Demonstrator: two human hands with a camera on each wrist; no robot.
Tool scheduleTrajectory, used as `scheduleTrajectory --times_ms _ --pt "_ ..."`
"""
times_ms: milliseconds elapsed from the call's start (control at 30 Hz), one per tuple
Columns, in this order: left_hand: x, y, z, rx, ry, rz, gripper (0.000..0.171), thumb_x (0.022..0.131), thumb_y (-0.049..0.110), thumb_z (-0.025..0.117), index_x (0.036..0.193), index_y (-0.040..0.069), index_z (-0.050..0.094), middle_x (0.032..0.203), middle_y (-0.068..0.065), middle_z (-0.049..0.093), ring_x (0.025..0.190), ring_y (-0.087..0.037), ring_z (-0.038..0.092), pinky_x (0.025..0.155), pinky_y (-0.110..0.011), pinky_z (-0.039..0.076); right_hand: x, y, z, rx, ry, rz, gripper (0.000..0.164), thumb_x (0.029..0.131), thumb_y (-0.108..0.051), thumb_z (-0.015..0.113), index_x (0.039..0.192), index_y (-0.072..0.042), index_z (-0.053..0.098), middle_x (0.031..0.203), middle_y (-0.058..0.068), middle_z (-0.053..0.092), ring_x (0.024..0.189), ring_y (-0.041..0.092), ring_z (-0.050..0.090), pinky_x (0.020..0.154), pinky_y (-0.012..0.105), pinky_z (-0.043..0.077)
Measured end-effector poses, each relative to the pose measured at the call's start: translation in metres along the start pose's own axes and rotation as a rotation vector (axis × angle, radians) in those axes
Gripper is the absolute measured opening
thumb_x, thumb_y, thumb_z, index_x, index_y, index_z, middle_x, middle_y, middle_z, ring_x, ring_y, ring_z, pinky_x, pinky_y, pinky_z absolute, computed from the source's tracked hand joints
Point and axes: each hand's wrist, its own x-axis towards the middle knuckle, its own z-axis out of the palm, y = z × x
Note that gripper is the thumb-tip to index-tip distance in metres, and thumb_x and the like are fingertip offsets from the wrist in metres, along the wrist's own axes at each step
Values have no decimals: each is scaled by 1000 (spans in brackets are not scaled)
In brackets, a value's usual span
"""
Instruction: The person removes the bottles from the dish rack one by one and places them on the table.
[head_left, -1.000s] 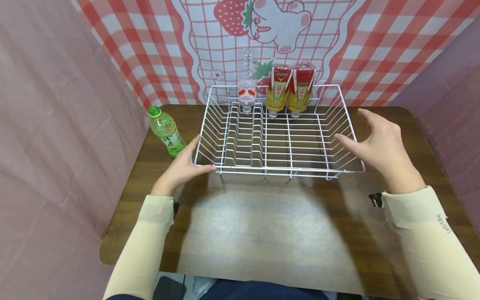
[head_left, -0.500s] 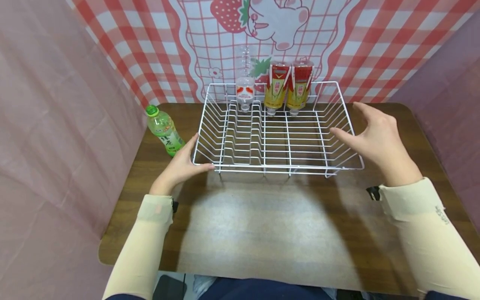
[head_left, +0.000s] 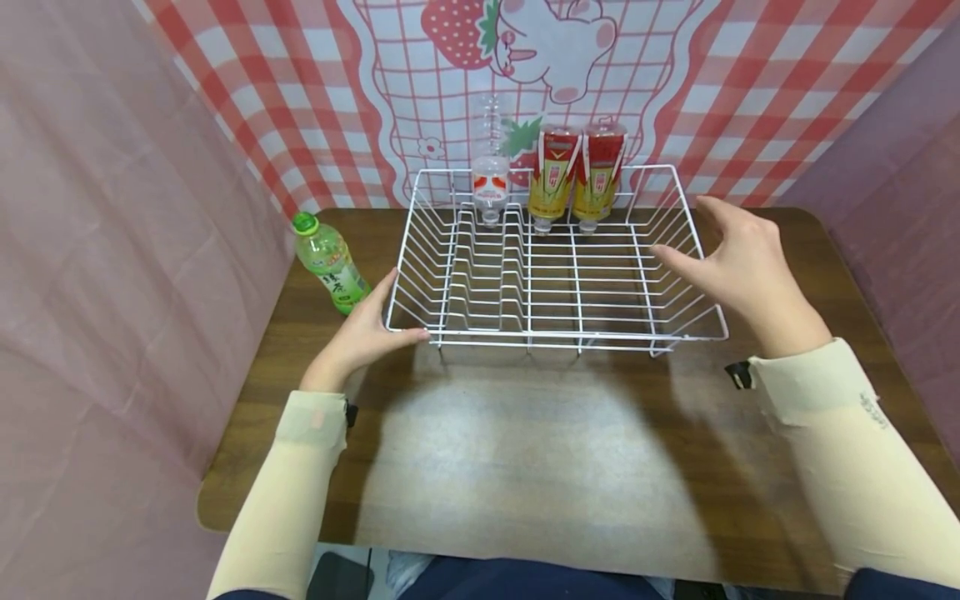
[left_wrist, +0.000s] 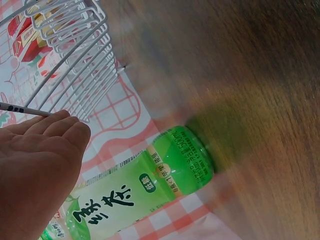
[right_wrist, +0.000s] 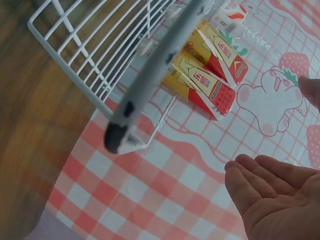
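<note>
A white wire dish rack point(head_left: 553, 337) stands on the wooden table. My left hand point(head_left: 360, 333) lies at its front left corner, the fingers fairly straight along the outer left side and the thumb at the front rim. In the left wrist view the fingers point(left_wrist: 60, 127) lie against the rack's wires. My right hand point(head_left: 742, 271) is held at the rack's right side with fingers and thumb spread apart, holding nothing. In the right wrist view, the right hand point(right_wrist: 275, 192) appears apart from the rack. The right hand's thumb overlaps the rack's right side in the head view.
Two red-and-yellow bottles point(head_left: 555, 175) and a clear bottle point(head_left: 491, 185) stand upside down along the rack's back. A green-capped tea bottle point(head_left: 330, 260) stands upright left of the rack. Behind is a checked cloth point(head_left: 315, 108); pink curtains point(head_left: 112, 250) flank the table point(head_left: 525, 450).
My right hand has moved slightly left and away from me, nearer the rack's right side. My left hand stays at the front left corner. The head view has shifted a little.
</note>
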Motion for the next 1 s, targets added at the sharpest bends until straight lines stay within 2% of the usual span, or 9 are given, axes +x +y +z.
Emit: scheduleTrajectory --times_ms 100,333,700,833,1000 --pt "0 0 1 -14 5 6 117 77 27 92 164 11 16 160 -17 34 141 -40 38 117 -51 27 4 -1 1 4 -19 16 76 85 -44 80 139 4 56 126 27 63 102 43 59 92 63 39" --pt "0 0 1 -41 6 17 117 77 28 92 164 11 17 159 -16 36 139 -40 41 116 -51 29 11 0 5 9 -1 -5 67 84 -42 80 130 2 62 109 22 67 89 36 58 82 56 39" --pt "-1 -1 1 -46 14 0 118 76 29 93 164 14 16 159 -15 36 139 -39 40 116 -51 28 25 -6 8 14 -34 42 77 85 -46 78 139 4 57 108 26 65 91 39 56 83 58 40" --pt "-2 -2 2 -50 14 4 118 76 31 93 165 16 16 158 -15 37 139 -39 41 116 -50 29 29 -7 9 12 -51 60 80 86 -47 77 142 4 54 118 28 64 95 41 56 86 60 40" --pt "-2 -2 2 -53 17 4 118 76 32 93 165 16 17 159 -14 37 139 -39 41 116 -50 29 35 -11 8 19 -97 107 88 88 -51 74 150 5 45 138 30 55 111 46 54 97 65 40"
